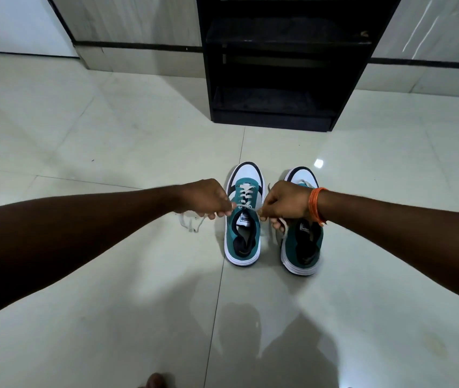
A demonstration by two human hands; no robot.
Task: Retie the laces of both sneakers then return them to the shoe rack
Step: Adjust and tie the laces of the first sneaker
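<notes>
Both hands closed on lace ends, left hand [206, 198] and right hand [285, 201] pulling apart across the left sneaker [243, 219], which stands on the floor [110, 152] between them, toe toward the rack [278, 79], right sneaker [302, 245] alongside.

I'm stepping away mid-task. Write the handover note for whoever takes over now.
Left hand: pinching one lace end of the left sneaker, pulled sideways.
Right hand: pinching the other end.
Both sneakers on the floor before the black shoe rack, toes toward it.
Done: nothing tied yet.
Left: knot this sneaker, tie the right sneaker, shelve both.
</notes>
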